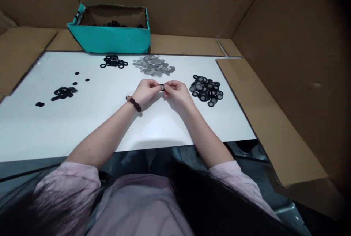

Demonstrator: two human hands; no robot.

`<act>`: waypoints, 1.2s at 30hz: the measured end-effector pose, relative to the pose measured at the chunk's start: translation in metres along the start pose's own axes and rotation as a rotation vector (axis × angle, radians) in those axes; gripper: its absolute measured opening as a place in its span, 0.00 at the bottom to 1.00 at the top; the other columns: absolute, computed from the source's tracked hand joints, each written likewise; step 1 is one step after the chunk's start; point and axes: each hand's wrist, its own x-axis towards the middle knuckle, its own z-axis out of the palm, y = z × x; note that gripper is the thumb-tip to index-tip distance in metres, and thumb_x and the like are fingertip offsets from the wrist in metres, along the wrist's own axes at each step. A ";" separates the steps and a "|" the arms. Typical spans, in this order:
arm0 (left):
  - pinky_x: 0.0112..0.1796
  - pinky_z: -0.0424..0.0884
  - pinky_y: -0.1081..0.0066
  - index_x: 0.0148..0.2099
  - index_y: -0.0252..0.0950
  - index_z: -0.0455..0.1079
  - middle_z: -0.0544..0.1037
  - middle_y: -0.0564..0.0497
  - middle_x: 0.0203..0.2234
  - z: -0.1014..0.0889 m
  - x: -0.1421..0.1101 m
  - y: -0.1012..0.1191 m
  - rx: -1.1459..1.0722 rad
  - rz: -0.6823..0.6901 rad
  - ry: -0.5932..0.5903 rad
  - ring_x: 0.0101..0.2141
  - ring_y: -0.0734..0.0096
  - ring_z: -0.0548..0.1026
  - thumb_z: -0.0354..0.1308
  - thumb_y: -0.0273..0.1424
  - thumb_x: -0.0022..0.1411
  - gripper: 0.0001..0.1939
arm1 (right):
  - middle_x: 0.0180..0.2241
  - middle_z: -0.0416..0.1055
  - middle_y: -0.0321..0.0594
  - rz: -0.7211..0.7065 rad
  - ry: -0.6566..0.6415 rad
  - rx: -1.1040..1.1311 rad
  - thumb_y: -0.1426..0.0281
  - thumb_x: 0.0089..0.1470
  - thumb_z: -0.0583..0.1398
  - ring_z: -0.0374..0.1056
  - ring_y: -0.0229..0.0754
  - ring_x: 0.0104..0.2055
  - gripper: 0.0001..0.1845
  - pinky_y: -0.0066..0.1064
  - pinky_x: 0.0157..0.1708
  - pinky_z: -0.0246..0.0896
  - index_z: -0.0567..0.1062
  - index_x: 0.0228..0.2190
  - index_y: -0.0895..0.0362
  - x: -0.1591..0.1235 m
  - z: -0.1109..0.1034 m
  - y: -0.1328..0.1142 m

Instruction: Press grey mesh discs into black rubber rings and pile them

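Between my two hands is a small black ring (162,87) with something pale grey at its middle, partly hidden by my fingertips. My left hand (146,91) pinches its left side, and my right hand (177,91) pinches its right side. Just beyond my hands lies a heap of thin grey discs (155,65). To the right is a pile of black rings with grey discs in them (207,89). A small heap of plain black rings (113,61) sits to the left of the grey discs.
A teal box (115,40) with black pieces inside stands at the back. More black pieces (64,92) lie on the left of the white table (90,126), a few of them scattered singly. Cardboard walls (186,6) rise behind and at the right.
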 end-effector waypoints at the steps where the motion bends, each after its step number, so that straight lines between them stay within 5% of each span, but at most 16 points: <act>1: 0.23 0.57 0.74 0.22 0.34 0.64 0.64 0.56 0.14 -0.001 0.000 0.001 0.014 -0.005 -0.016 0.19 0.78 0.61 0.58 0.28 0.46 0.06 | 0.17 0.63 0.30 -0.010 0.005 -0.004 0.65 0.46 0.67 0.58 0.30 0.18 0.13 0.24 0.20 0.58 0.69 0.25 0.58 0.000 0.000 0.000; 12: 0.25 0.59 0.74 0.23 0.33 0.68 0.67 0.55 0.15 -0.007 -0.002 0.010 0.064 0.023 0.000 0.21 0.77 0.63 0.59 0.28 0.44 0.04 | 0.18 0.67 0.36 0.146 -0.076 0.056 0.69 0.43 0.69 0.61 0.31 0.19 0.13 0.25 0.22 0.62 0.71 0.20 0.61 0.001 -0.006 -0.003; 23: 0.23 0.56 0.75 0.23 0.35 0.62 0.63 0.57 0.14 0.002 -0.001 0.004 -0.049 0.023 0.094 0.19 0.79 0.60 0.57 0.30 0.48 0.06 | 0.20 0.65 0.30 -0.094 0.023 0.050 0.68 0.45 0.64 0.60 0.33 0.23 0.13 0.26 0.24 0.61 0.73 0.36 0.56 -0.005 0.010 0.001; 29: 0.25 0.59 0.74 0.23 0.35 0.62 0.65 0.56 0.17 0.001 -0.001 -0.004 0.055 0.105 0.040 0.22 0.76 0.63 0.57 0.28 0.48 0.06 | 0.23 0.65 0.32 -0.148 0.003 -0.024 0.72 0.47 0.59 0.58 0.31 0.24 0.06 0.25 0.25 0.57 0.73 0.32 0.57 -0.002 0.008 -0.001; 36: 0.24 0.59 0.75 0.24 0.36 0.63 0.65 0.57 0.16 0.001 0.009 -0.013 -0.089 0.051 0.059 0.20 0.77 0.62 0.58 0.29 0.48 0.06 | 0.20 0.63 0.27 -0.096 0.025 0.048 0.71 0.47 0.60 0.59 0.31 0.22 0.10 0.24 0.24 0.57 0.64 0.33 0.53 -0.003 0.016 0.006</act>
